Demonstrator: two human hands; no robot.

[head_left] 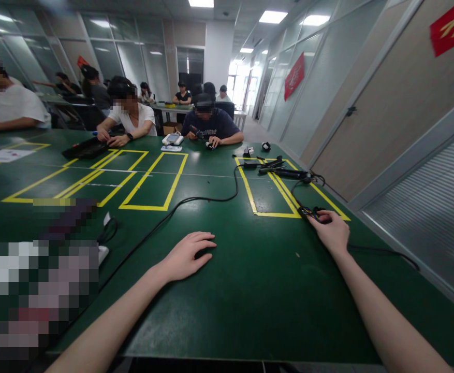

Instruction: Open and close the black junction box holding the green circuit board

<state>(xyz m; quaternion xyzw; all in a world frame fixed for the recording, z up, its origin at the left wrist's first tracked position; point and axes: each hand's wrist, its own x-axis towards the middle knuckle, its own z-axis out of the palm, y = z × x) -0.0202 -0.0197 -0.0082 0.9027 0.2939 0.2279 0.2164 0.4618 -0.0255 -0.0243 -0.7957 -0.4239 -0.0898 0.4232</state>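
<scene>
Gadget (308, 212), small and dark, was right by the yellow tape (277, 214), pinched in the right hand (334, 233). Left hand (186, 256) just lay loose on the green table (250, 295), kinda spread out.

Count one left hand (188, 257) and one right hand (333, 233), three people (213, 124) seated across the near table (250, 290), one black tray (87, 148), one paper sheet (7, 155), two red banners (295, 76) rightward
</scene>
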